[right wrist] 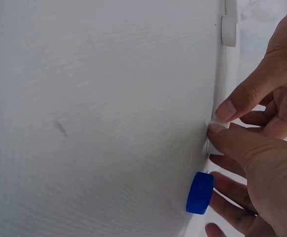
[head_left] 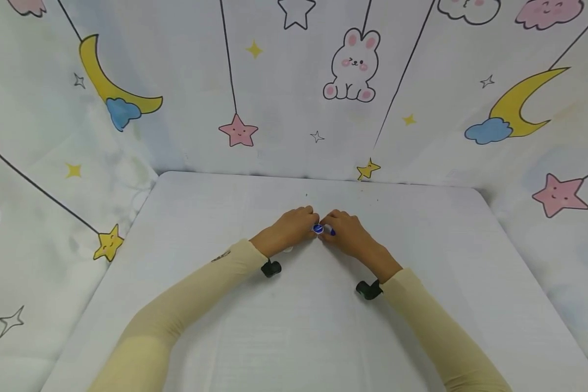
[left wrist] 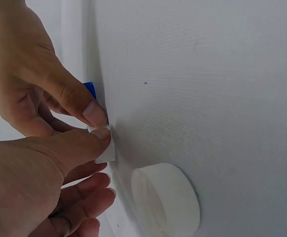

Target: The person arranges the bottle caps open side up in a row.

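My left hand (head_left: 294, 226) and right hand (head_left: 345, 231) meet over the table, thumbs nearly touching. Between their fingertips both pinch a small round piece (head_left: 318, 228), whose top is blue with a pale rim. Its white side (left wrist: 105, 154) shows below the left thumb in the left wrist view. Close by the right fingers stands a ridged blue cap (right wrist: 200, 193) on its edge. A white round cap (left wrist: 167, 200), hollow on one side, lies near the left hand; from the head it is mostly hidden beneath that wrist.
The white tabletop (head_left: 284, 326) reaches back to a cartoon-printed cloth (head_left: 294, 98). Dark wrist cameras (head_left: 271, 268) hang under both forearms, low over the table. In the right wrist view, another white edge (right wrist: 231, 7) shows beyond the white cap.
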{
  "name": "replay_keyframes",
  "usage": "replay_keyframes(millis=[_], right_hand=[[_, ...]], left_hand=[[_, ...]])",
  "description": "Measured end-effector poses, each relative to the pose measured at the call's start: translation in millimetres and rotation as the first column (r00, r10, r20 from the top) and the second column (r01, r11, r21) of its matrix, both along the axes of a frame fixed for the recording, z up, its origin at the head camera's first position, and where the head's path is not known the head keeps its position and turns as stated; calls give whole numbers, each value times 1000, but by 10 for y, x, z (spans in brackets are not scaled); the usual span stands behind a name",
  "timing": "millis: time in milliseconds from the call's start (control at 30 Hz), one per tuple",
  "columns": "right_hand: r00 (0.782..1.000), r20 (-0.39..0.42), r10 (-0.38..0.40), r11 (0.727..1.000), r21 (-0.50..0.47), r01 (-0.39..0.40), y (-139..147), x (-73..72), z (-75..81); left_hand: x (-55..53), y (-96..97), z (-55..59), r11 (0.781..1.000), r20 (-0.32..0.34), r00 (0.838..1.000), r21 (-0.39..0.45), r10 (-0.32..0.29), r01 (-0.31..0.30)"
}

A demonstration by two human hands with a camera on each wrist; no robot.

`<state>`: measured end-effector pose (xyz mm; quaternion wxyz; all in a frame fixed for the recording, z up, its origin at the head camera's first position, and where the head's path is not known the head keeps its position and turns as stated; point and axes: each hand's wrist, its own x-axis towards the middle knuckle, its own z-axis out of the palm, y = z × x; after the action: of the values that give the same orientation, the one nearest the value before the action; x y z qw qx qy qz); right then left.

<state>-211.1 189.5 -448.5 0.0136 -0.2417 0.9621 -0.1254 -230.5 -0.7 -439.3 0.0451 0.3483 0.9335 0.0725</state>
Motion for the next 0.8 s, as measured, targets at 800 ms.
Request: replay_keyframes(millis=[800], right_hand=[[994, 97, 49, 989, -144, -35, -33, 46, 185]], left_hand=[[153, -298, 104, 987, -116, 990, 127, -84, 98]])
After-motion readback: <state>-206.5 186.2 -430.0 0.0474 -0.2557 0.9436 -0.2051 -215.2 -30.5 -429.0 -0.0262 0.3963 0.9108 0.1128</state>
